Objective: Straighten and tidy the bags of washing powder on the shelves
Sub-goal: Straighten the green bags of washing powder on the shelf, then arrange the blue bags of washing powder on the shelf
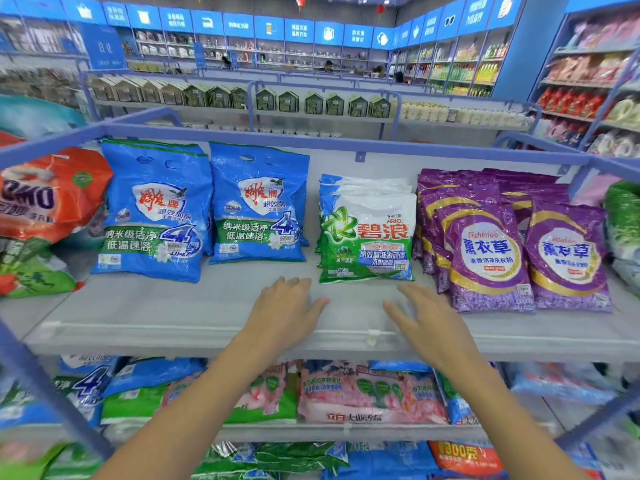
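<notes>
The fingers of the left hand are straight and a little spread, palm down, holding nothing. The right hand is the same, its fingers stretched flat and its thumb pointing inward toward the left thumb. Both hands are low over the bare front of the grey shelf; whether they touch it cannot be told. Just beyond the fingertips, and between the two hands, lies the stack of green-and-white bags, leaning back with its bottom edge near the fingers but apart from them. To its left stands a stack of blue bags, and further left a second blue stack, larger in view and set nearer the front edge. To the right of the green-and-white bags are the purple bags, in two rows side by side, the front ones reaching closer to the shelf edge than any other bags. At the far left an orange bag slumps tilted over a green one. On the shelf below, under the forearms, pink bags and more blue packs lie flat in loose overlapping piles.
</notes>
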